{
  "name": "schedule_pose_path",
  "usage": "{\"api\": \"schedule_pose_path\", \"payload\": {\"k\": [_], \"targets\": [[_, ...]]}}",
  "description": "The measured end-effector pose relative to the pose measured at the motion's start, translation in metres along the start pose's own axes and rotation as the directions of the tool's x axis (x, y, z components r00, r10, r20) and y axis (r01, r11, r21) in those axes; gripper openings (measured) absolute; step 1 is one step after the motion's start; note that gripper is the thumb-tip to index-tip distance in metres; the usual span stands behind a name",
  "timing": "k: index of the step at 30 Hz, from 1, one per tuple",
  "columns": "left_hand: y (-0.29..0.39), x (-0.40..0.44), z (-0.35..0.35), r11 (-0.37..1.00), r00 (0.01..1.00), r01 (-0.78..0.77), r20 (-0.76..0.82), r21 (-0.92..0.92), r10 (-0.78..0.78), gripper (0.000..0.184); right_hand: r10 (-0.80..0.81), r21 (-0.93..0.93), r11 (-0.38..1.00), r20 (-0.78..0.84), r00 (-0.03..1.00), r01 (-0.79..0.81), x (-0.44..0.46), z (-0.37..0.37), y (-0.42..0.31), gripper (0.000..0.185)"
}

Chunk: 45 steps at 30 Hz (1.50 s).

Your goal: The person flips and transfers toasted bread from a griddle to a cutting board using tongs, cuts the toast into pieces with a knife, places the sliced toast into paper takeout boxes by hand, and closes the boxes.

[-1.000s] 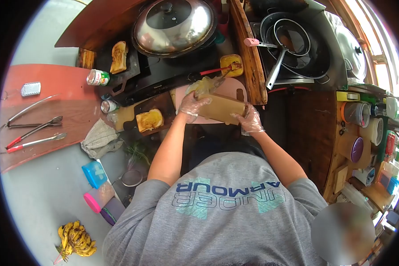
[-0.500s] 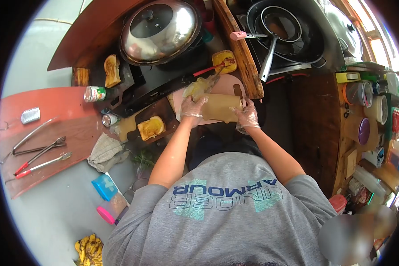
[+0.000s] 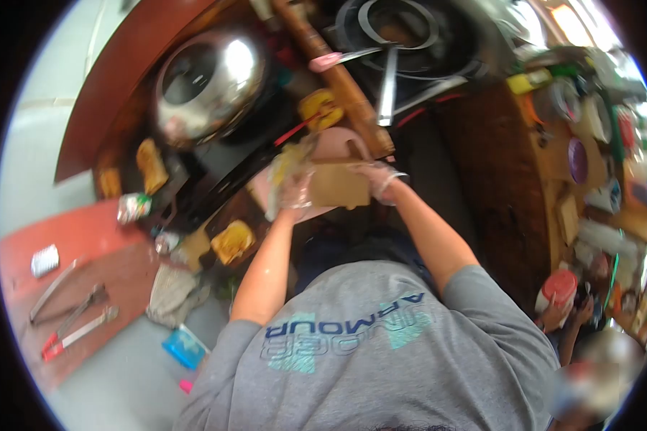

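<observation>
A brown cardboard box [image 3: 339,184] is held between my two hands, above a pink cutting board [image 3: 336,145]. My left hand [image 3: 295,189], in a clear plastic glove, grips the box's left end, beside a crumpled yellowish plastic bag [image 3: 286,161]. The box's right end is in my right hand [image 3: 381,181], gloved too. Behind the board is a yellow container [image 3: 321,109] with a red-handled utensil [image 3: 292,133] in it. Toasted bread [image 3: 233,242] lies on a dark board to the left. The picture is blurred by motion.
A lidded pan [image 3: 212,90] sits on the stove at the back left, near another toast [image 3: 151,166]. Tongs [image 3: 79,321] lie on the red table. Black pans [image 3: 438,43] with handles are at the back right. Another person's hands [image 3: 571,316] show at the far right.
The view has swung, shifting the stove and pans left and tilting them. The box stays between my hands, its right end less tilted down. Another person's hands have come into view at the right.
</observation>
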<state>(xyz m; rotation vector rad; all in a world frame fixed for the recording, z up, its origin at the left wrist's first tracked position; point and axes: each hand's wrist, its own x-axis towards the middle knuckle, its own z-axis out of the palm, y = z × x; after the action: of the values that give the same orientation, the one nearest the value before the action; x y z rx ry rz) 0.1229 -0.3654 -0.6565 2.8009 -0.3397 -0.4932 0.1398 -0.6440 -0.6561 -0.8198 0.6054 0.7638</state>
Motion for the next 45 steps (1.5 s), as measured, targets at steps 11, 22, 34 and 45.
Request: {"api": "schedule_pose_path", "payload": {"k": [11, 22, 34, 45], "targets": [[-0.035, 0.041, 0.044, -0.033, 0.925, 0.309, 0.309, -0.95, -0.221, 0.066, -0.256, -0.385, 0.915, -0.314, 0.914, 0.124, 0.043, -0.017, 0.043, 0.051], [0.001, 0.011, -0.004, 0.434, 0.926, 0.368, 0.279, -0.822, -0.256, 0.068, -0.42, -0.485, 0.849, -0.38, 0.824, 0.209, -0.012, 0.007, 0.064, 0.054], [0.186, -0.048, -0.063, 0.561, 0.975, -0.219, -0.153, -0.798, 0.163, 0.034, -0.189, 0.181, 0.954, -0.253, 0.949, 0.239, -0.224, -0.029, 0.016, 0.042], [0.459, 0.115, -0.117, 0.181, 0.879, -0.153, -0.05, -0.971, 0.474, 0.045, -0.653, -0.043, 0.582, -0.621, 0.434, 0.812, -0.336, -0.154, -0.128, 0.041]]}}
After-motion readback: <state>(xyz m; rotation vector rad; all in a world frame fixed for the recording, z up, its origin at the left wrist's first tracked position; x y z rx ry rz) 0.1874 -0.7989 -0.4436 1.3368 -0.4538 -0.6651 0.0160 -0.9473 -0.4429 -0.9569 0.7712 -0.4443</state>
